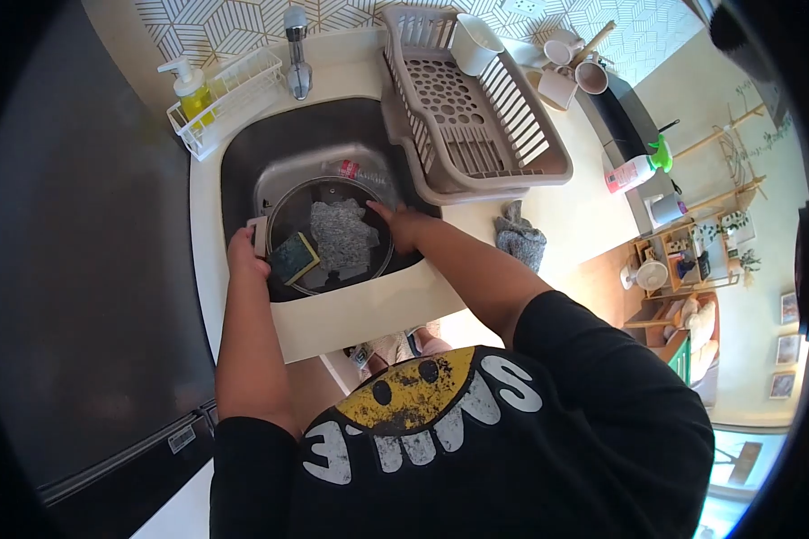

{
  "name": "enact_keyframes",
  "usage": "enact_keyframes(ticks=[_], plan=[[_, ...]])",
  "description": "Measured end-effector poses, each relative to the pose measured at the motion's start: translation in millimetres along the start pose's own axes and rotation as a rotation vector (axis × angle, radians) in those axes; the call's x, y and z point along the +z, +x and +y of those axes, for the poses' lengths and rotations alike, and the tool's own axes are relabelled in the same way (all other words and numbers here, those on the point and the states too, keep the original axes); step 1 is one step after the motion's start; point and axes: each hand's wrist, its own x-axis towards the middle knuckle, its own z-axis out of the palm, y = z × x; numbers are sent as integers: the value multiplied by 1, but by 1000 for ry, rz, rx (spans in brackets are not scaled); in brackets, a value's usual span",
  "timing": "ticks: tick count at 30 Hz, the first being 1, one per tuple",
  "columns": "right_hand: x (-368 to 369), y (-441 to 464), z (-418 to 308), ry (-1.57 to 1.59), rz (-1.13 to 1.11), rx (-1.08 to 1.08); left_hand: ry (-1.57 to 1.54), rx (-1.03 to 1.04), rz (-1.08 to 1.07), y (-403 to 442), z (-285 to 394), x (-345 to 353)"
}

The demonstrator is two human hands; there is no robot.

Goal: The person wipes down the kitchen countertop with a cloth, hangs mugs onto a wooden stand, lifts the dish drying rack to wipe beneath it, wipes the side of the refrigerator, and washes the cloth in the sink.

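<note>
A round pan or lid with a dark inside and a metal rim (388, 256) sits in the sink (270, 135). My left hand (245, 253) is closed on its pale handle at the left. On the right side my right hand (395, 225) reaches over the rim, fingers partly spread and touching it. Inside the round piece lie a crumpled grey cloth (342, 235) and a sponge (294, 259) with a dark green face and yellow edge. Behind it, a clear plastic bottle with a red label (348, 169) rests in the sink.
Behind the sink stand a faucet (297, 54) and a white rack (234, 99) with a yellow soap bottle (191, 92). To the right are a dish rack (476, 112), a grey cloth (520, 238), mugs (591, 75) and a spray bottle (634, 171).
</note>
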Motion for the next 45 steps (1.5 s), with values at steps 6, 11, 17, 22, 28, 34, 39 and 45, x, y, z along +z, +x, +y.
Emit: enact_keyframes(ticks=[6, 11, 17, 22, 28, 34, 39, 45], plan=[[7, 9, 7, 50, 55, -44, -53, 17, 0, 17, -9, -11], [1, -1, -2, 26, 23, -19, -39, 23, 29, 13, -6, -11], [0, -2, -1, 28, 3, 4, -66, 20, 45, 19, -10, -10], [7, 7, 4, 38, 52, -14, -37, 47, 62, 23, -13, -12], [8, 10, 7, 41, 34, -30, 39, 41, 110, -5, -8, 4], [7, 11, 8, -16, 53, -18, -16, 27, 29, 10, -15, -1], [2, 6, 9, -16, 31, -79, -65, -44, 50, 13, -13, -3], [5, 6, 6, -32, 53, -44, -87, -36, 73, 15, -12, -4]])
